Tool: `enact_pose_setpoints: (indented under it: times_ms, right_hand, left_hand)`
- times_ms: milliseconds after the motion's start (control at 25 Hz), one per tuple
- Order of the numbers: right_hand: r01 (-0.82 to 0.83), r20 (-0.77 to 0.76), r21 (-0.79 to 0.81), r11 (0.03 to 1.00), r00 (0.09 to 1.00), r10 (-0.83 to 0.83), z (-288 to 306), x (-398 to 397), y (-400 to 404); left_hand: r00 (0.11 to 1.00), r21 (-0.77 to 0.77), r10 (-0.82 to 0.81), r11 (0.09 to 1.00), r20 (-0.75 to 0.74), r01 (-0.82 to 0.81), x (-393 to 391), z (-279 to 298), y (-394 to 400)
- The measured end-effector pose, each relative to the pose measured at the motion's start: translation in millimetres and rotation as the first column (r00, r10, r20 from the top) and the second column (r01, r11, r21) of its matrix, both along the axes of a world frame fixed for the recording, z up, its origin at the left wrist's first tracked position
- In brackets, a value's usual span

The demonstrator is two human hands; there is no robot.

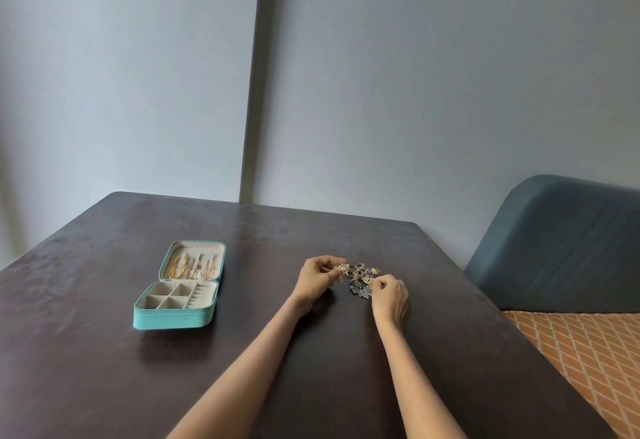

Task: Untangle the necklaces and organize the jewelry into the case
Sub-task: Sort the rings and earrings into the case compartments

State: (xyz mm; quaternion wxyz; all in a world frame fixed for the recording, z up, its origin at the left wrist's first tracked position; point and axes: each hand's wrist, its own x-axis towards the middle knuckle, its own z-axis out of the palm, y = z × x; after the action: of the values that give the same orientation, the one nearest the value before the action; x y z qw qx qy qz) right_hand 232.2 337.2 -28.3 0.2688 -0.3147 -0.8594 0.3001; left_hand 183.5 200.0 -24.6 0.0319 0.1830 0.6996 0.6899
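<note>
One teal jewelry case (pixel 180 314) is seen lying open on the dark worktop (pixel 104 369), well to the left of the hands. In its raised lid (pixel 197 260) several necklaces (pixel 192 268) are hung side by side, gold and rose-toned; an exact count cannot be made, as the chains blur together. In the base, four small square compartments are counted at the left and a row of ring slots at the right, with no contents that can be made out. One pile of jewelry (pixel 360 277) is set on the worktop between the two hands; rings and pendants are suggested, but the pieces are too small and tangled to be counted. The left hand (pixel 318 281) is curled, and a small gold piece (pixel 343 268) at the pile's left edge is pinched by its fingertips. The right hand (pixel 391 296) is curled at the pile's right edge, with something from the pile pinched; which piece cannot be told. One blue-grey chair back (pixel 561 248) is cut off by the right edge, above an orange patterned seat (pixel 588 352).
</note>
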Motion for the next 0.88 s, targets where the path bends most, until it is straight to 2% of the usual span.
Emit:
enact_pose_setpoints:
  times_ms: [120, 240, 320, 440, 600, 720, 880]
  right_hand:
    - [0.003, -0.088, -0.065, 0.998, 0.996, -0.008, -4.8, -0.2, 6.4]
    - [-0.042, -0.277, -0.314, 0.949, 0.960, -0.049, -3.4, 1.9, 6.9]
    - [-0.203, -0.472, -0.461, 0.864, 0.881, -0.045, -1.0, 6.4, 6.0]
    - [-0.432, -0.608, -0.608, 0.666, 0.793, -0.042, 5.0, 16.6, 9.5]
    - [-0.614, -0.667, -0.676, 0.409, 0.745, 0.017, 13.9, 29.3, 8.9]
    - [-0.642, -0.639, -0.728, 0.240, 0.762, 0.102, 19.4, 35.9, -2.9]
    - [-0.606, -0.589, -0.785, 0.126, 0.794, 0.150, 44.0, 26.7, -33.2]
  left_hand:
    - [1.000, -0.002, -0.001, 1.000, 0.000, 0.001, 0.1, -0.6, -0.6]
    - [1.000, 0.015, -0.012, 1.000, 0.005, 0.012, 0.1, -1.7, -1.9]
    - [1.000, 0.017, -0.017, 1.000, 0.015, 0.017, 1.4, -2.5, -2.4]
    - [1.000, 0.008, -0.012, 1.000, 0.028, 0.012, 2.9, -3.6, -3.7]
    - [0.998, 0.000, -0.023, 1.000, 0.053, 0.023, 8.7, -1.0, -6.5]
    - [0.992, 0.030, -0.043, 0.999, 0.118, 0.040, 12.4, 3.4, -9.9]
    - [0.982, 0.103, -0.057, 0.994, 0.181, 0.039, 16.2, 23.6, -27.2]
